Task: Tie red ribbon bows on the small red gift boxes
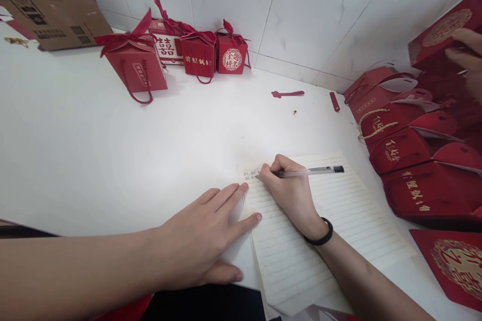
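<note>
A clear-barrelled pen (320, 170) with a dark cap end is pinched in the fingers of my right hand (291, 190), its tip down on a lined notepad (301, 271). Two short rows of small dark writing show at the top left corner of the page; I cannot read them. My left hand (211, 233) lies flat with its fingers apart, on the white table (113, 160) at the pad's left edge. Two of its fingertips touch the paper's margin. A black band (320, 233) circles my right wrist.
Several red gift boxes (231, 55) with ribbons stand along the tiled wall, beside a brown carton (56, 5). More red boxes (399, 150) line the right side. Another person's hand (469, 55) reaches in there. A red strip (288, 94) lies beyond the pad.
</note>
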